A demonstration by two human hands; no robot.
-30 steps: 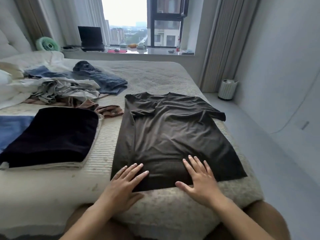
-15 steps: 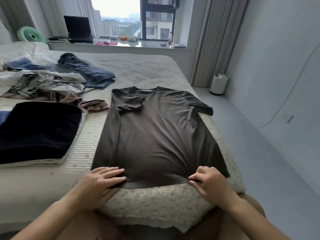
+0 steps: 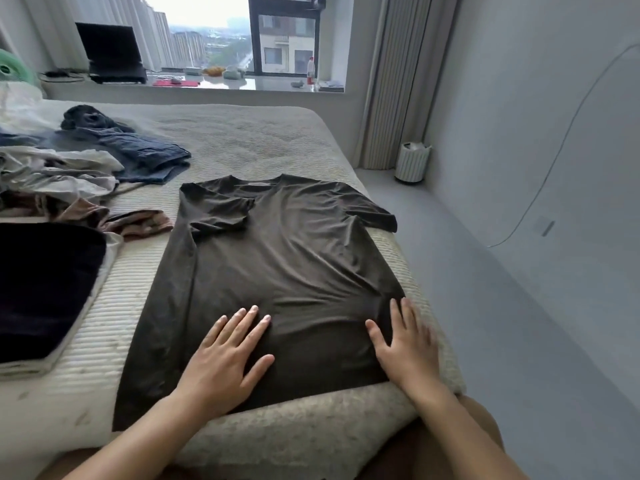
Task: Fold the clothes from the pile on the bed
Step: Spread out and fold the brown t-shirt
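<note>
**Both hands flat on dark T-shirt, lower hem area**

Left hand (image 3: 221, 358): palm down, fingers straight and spread, pressing on the lower middle of the dark brown T-shirt (image 3: 277, 265). Grasping nothing. Right hand (image 3: 407, 348): also flat, fingers straight, lying on the shirt's lower right edge, outer side of the hand partly over onto the bed (image 3: 242, 140); slightly motion-blurred. Grasping nothing.

T-shirt lies spread out flat on the near right part of the bed, collar away from the person, hem toward them. Its left sleeve is folded in over the chest; right sleeve sticks out toward the bed's right edge. Wrinkles fan out from the right hand.

Left of the shirt: folded dark stack (image 3: 45, 289) on top of a light folded piece, touching nothing of the shirt. Behind that, the unfolded pile (image 3: 59, 178) of light and brownish clothes, one brownish piece reaching just beside the shirt's left shoulder. Blue denim garment (image 3: 145, 154) farther back, next to the pile.

Beyond the bed: windowsill with a laptop (image 3: 110, 53), a bottle (image 3: 311, 69), small items too small to tell. Green fan (image 3: 10, 69) at far left edge. Curtain (image 3: 388, 81) right of the window, white ribbed bin (image 3: 412, 162) on the floor below it. Thin cable (image 3: 568, 133) runs along the right wall.
</note>
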